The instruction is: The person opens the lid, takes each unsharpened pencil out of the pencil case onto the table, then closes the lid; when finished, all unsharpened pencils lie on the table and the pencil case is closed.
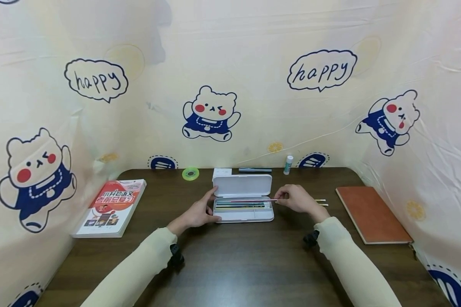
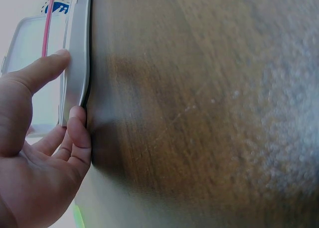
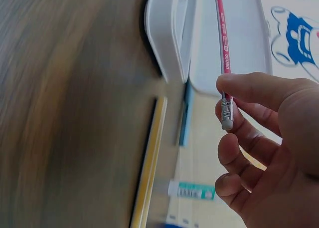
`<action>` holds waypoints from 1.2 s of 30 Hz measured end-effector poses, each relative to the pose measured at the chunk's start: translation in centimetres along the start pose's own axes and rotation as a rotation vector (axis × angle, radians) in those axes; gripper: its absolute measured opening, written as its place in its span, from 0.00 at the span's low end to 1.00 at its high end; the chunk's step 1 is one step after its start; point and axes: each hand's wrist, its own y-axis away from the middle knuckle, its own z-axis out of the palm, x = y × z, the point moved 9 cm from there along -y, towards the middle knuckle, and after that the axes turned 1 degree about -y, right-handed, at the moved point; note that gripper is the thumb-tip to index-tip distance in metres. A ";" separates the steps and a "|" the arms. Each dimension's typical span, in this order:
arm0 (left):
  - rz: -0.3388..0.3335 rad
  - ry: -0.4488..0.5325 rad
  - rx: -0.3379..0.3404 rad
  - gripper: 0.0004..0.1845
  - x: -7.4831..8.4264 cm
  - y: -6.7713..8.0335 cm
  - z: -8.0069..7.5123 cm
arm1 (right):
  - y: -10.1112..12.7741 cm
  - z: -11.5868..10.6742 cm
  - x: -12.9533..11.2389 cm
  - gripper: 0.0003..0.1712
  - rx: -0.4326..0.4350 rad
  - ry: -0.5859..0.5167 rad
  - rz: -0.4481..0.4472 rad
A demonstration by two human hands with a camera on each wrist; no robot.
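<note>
A white pencil case [image 1: 230,221] stands with its lid [image 1: 243,186] raised, and several pencils [image 1: 240,205] lie inside. At the case's left end, my left hand [image 1: 196,214] grips it; the left wrist view shows the thumb on the rim and the other fingers bent against the side. My right hand [image 1: 297,198] pinches a red pencil [image 3: 224,43] between thumb and fingers near its eraser end. This pencil reaches leftward over the case. More pencils [image 3: 152,163] lie on the table by the right hand, partly hidden behind it in the head view.
Behind the case are a white block [image 1: 222,172], a blue-grey pen-like stick [image 1: 255,170] and a glue stick [image 1: 288,165]. A green tape roll [image 1: 190,173] lies to their left. A book [image 1: 111,209] lies at the table's left, a brown notebook [image 1: 372,214] at its right.
</note>
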 end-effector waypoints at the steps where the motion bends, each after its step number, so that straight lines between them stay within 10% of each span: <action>1: -0.001 -0.001 -0.001 0.59 0.0 0.0 0.0 | 0.2 -0.3 0.5 0.03 0.000 -0.002 0.010; 19: -0.031 0.000 -0.010 0.58 -0.1 0.2 -0.1 | 5.5 -4.5 8.6 0.04 0.019 0.016 0.171; 36: -0.026 -0.013 -0.020 0.58 -0.1 0.1 -0.1 | 7.5 -3.6 11.9 0.05 -0.021 0.014 0.223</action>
